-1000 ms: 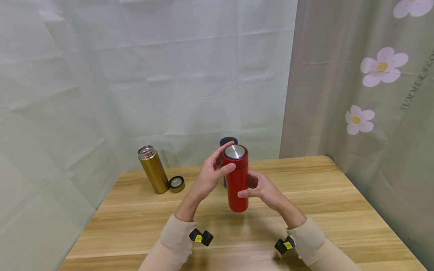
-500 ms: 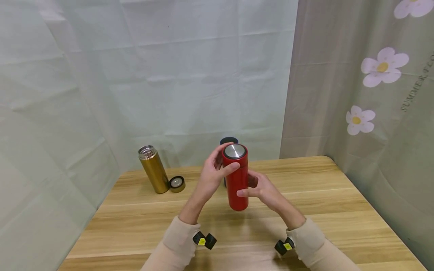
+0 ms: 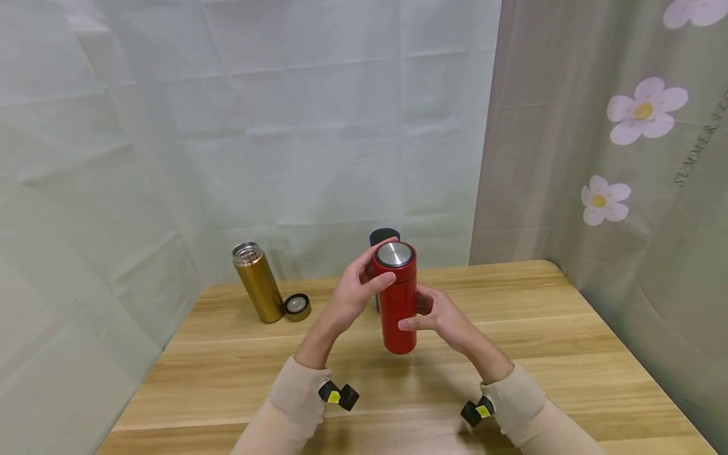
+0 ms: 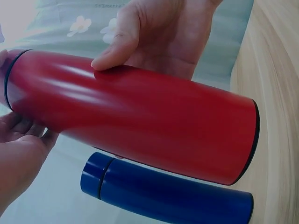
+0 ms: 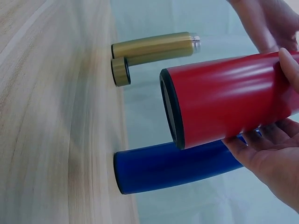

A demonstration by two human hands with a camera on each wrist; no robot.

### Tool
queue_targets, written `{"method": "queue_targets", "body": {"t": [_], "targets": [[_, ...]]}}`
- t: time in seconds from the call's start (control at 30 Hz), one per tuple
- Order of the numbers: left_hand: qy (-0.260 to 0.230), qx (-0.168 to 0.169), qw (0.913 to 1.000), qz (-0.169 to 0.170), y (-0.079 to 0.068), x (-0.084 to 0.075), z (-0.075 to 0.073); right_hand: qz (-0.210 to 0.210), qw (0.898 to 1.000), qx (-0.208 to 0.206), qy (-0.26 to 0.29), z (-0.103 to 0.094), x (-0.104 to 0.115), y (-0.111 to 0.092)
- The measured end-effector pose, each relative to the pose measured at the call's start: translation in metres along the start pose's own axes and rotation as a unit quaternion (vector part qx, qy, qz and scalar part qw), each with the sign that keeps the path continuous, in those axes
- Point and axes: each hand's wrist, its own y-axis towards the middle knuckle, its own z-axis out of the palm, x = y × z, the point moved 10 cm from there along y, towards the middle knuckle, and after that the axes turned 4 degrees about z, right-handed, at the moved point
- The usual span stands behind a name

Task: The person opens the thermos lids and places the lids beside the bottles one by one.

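Observation:
A red thermos (image 3: 399, 316) with a silver disc on its lid (image 3: 395, 255) is held upright above the table, its black-edged base (image 5: 173, 109) clear of the wood in the right wrist view. My left hand (image 3: 351, 294) grips the lid from the left, thumb in front and fingers behind. Lower down, my right hand (image 3: 446, 319) holds the body from the right, thumb across the front. The lid sits on the body with a thin dark seam between. Directly behind stands a blue thermos (image 4: 168, 191), mostly hidden in the head view.
To the left, a gold thermos (image 3: 260, 287) stands without its lid, its steel mouth showing. Its gold lid (image 3: 297, 308) lies beside it, inner side up. The wooden table (image 3: 512, 328) ends at a pale curtain (image 3: 341, 126) behind, with a flowered curtain (image 3: 597, 139) on the right.
My left hand turned a little to the right on the lid by half a second ago, then came back left. My right hand has kept its grip in nearly the same spot.

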Motion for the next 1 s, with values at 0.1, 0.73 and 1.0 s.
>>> {"method": "queue_targets", "body": {"t": [0.1, 0.73, 1.0], "targets": [[0.001, -0.01, 0.9999, -0.007, 0.0, 0.0011, -0.0003, 0.001, 1.0, 0.0, 0.001, -0.0003, -0.0002, 0.0001], [0.006, -0.019, 0.9998, 0.001, 0.0012, 0.0026, 0.0007, 0.0, 1.0, -0.015, 0.003, -0.002, 0.0001, -0.0008], [-0.017, -0.059, 0.9981, 0.005, 0.0009, 0.0002, 0.0001, -0.002, 1.0, -0.021, 0.001, -0.0037, 0.0013, -0.0004]]}}
